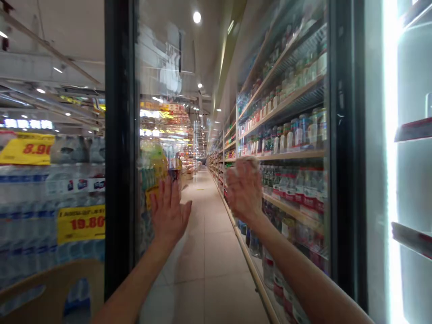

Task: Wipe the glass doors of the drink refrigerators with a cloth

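Two hands: both up in front of a big glass panel (202, 211), forearms coming in from the bottom of the frame.
Left hand (168, 213): just left of centre, back of the hand to us, palm looks flat to the glass. Fingers (168, 192) straight and a bit spread, thumb sticking out to the right.
Right hand (245, 193): right of centre, pretty smeared by motion blur. It's on a pale cloth, but I honestly can't tell if the fingers are gripping it or just laid over it.
Cloth (249, 162): around the middle of the frame, peeking out past the right hand's fingertips, up at the glass.
Frame (121, 148): chunky black uprights on both sides of the panel.
In the glass: a pale tiled floor (219, 292) running off down the middle, plus shelves of drinks (290, 155) on the right, cans above and bottles below.
Left edge: stacked water bottles (25, 189) with two yellow price signs (83, 222), one reading 19.80, and a beige plastic chair (54, 279) in the lower left corner.
Right edge: a super bright light strip (393, 180) beside dark red shelf edges (413, 130).
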Available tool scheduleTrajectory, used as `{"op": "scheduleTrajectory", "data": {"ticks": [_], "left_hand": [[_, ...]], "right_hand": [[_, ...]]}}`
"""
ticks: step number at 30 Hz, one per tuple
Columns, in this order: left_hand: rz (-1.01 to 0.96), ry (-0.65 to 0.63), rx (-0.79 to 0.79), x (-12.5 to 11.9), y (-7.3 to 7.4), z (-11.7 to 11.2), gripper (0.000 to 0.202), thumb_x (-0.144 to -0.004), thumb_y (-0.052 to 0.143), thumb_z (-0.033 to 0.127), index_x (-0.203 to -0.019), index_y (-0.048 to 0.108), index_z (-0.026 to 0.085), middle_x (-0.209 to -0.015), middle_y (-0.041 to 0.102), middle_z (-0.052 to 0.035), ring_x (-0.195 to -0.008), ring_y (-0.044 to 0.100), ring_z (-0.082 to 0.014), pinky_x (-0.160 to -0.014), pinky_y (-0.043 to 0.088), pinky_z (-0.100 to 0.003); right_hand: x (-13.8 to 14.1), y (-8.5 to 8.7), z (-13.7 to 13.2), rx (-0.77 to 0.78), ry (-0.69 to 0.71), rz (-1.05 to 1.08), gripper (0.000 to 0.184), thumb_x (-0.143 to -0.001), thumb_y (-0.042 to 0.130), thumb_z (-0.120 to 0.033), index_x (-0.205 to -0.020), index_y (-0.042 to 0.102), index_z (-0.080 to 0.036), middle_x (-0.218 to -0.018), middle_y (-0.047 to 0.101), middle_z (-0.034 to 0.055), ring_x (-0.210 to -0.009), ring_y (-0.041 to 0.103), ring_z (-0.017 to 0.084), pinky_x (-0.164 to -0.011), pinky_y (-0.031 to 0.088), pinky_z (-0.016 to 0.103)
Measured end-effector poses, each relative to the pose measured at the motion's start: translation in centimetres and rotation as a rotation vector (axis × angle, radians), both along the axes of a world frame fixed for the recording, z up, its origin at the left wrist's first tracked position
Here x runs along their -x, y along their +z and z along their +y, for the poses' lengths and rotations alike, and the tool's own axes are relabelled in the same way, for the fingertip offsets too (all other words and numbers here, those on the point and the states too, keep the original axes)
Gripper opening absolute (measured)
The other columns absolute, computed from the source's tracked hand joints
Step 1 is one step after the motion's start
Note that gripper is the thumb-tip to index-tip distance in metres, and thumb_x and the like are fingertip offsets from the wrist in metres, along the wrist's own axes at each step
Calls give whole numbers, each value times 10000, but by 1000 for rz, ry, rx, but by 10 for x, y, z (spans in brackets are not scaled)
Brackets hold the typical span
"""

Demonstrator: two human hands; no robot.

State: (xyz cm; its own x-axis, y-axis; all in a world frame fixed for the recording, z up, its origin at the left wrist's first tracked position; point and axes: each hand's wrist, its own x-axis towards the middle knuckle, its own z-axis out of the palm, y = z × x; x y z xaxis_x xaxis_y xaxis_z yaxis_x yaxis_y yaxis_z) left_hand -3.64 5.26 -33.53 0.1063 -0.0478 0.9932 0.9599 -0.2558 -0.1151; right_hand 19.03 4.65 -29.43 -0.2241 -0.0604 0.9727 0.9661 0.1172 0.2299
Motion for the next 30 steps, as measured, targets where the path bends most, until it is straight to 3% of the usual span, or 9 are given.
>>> {"op": "scheduleTrajectory", "data": {"ticks": [3,7,9,11,16,18,24,26,30], "left_hand": [[16,-19,-2,2,-4,-5,626,-902,388,383,-1446,168,168,-1479,262,-137,-1385,196,-264,-1106,198,-486],[41,-17,-27,6,-6,-13,566,-900,376,359,-1407,291,122,-1454,314,-157,-1373,235,-261,-1103,217,-465],[52,-18,-53,5,-7,-15,574,-892,391,353,-1404,295,112,-1460,298,-160,-1379,216,-260,-1107,209,-461],[62,-22,-69,5,-8,-14,593,-888,403,349,-1416,265,117,-1469,277,-158,-1384,199,-257,-1110,204,-459],[87,-27,-78,9,-31,-8,636,-892,414,316,-1447,155,147,-1463,293,-148,-1381,214,-239,-1115,199,-445],[109,-33,-71,13,-44,-6,649,-888,425,312,-1451,136,165,-1461,300,-135,-1378,221,-233,-1118,197,-435],[116,-29,-69,16,-56,-5,642,-890,428,309,-1450,146,170,-1456,314,-126,-1373,234,-237,-1115,206,-434],[110,-37,-63,16,-54,-4,638,-888,427,303,-1449,152,170,-1461,304,-122,-1375,228,-232,-1119,197,-427],[125,-47,-65,17,-54,-3,627,-891,414,309,-1447,160,169,-1468,288,-119,-1379,218,-226,-1124,185,-421]], "right_hand": [[16,-39,-3,29,54,-255,480,-861,425,-325,-1340,394,-297,-1455,344,16,-1374,216,208,-1121,181,472],[-91,-64,-7,-57,-30,280,537,-878,357,-325,-1398,312,-202,-1455,314,124,-1355,246,308,-1047,270,558],[-120,-66,-9,-152,-36,479,529,-892,299,-312,-1403,309,-176,-1441,318,160,-1343,263,334,-1026,290,566],[-96,-70,-9,-178,-33,488,518,-890,312,-305,-1392,328,-176,-1437,328,152,-1340,265,340,-1020,293,575],[41,-88,-5,17,61,-253,438,-877,406,-318,-1314,431,-293,-1441,369,14,-1363,240,217,-1109,209,462],[33,-92,-7,46,79,-259,434,-871,421,-316,-1304,442,-311,-1433,384,6,-1361,247,198,-1116,191,454],[-107,-85,-6,-38,-39,552,504,-881,353,-327,-1352,403,-153,-1439,330,171,-1354,242,329,-1018,272,594],[-97,-89,-4,-89,-41,581,504,-881,355,-318,-1352,404,-144,-1438,332,176,-1351,247,332,-1016,286,582],[-41,-115,-4,-27,12,24,484,-862,426,-275,-1346,404,-268,-1435,378,63,-1364,252,241,-1075,268,484]]}}
